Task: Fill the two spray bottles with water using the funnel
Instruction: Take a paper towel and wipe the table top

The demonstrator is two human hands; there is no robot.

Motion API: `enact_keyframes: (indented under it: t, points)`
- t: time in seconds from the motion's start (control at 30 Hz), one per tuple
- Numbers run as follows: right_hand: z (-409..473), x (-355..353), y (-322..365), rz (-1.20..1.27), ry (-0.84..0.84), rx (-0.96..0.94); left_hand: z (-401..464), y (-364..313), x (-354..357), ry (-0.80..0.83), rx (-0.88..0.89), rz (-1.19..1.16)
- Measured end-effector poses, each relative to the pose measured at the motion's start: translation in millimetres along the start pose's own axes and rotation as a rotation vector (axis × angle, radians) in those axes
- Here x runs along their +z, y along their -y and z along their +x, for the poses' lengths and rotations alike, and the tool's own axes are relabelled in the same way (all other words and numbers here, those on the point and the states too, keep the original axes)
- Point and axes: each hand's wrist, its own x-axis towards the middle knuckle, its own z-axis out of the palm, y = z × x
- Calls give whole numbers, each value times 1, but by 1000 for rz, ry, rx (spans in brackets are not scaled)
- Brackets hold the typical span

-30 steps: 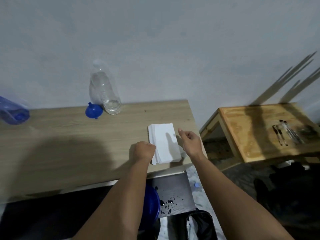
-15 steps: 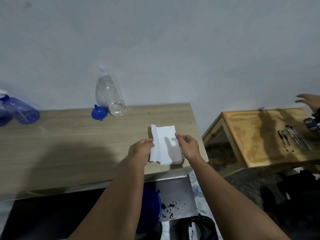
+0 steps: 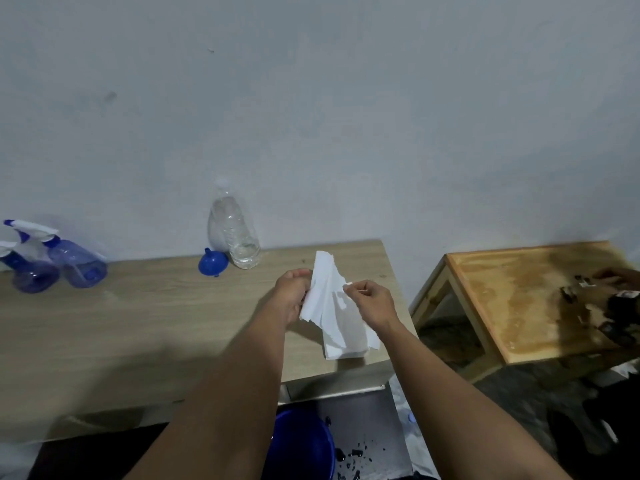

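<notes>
White crumpled tissue (image 3: pixel 333 306), both hands pinching.

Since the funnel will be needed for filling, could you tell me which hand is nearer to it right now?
Left. The left hand holds the paper towel just right of and in front of the blue funnel; the right hand pinches the towel's other side, farther right.

Dim, soft, wide-angle edge distortion
</notes>
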Motion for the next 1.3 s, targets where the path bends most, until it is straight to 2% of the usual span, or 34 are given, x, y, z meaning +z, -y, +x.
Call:
enact_keyframes:
  t: [0.17, 0.33, 0.53, 0.73, 0.97, 1.07, 1.13, 1.17, 1.23, 1.3]
  points:
    - [-8, 12, -2, -52, 104, 55, 3, 3, 9, 66, -11, 45]
    - [-11, 17, -11, 70, 114, 136, 2, 12, 15, 97, -23, 67]
    - [-1, 15, -23, -285, -33, 136, 2, 13, 9, -8, 28, -16]
    - [1, 18, -37, -506, -34, 146, 15, 7, -3, -191, 155, -191]
    - [-3, 19, -38, -613, -23, 130, 16, -1, -15, -177, 177, -165]
    - [-8, 21, -29, -715, -108, 56, 7, -3, -17, -122, 152, -165]
    - [-7, 25, -19, -568, -141, -38, 0, -4, -19, -61, 139, -168]
    - [-4, 28, -12, -403, -122, -43, -2, -5, -22, -35, 132, -168]
    - [-5, 35, 8, 1, -9, 84, -8, -8, -28, 14, 122, -180]
    - [-12, 45, 31, 305, 193, 248, -12, -11, -38, 48, 117, -198]
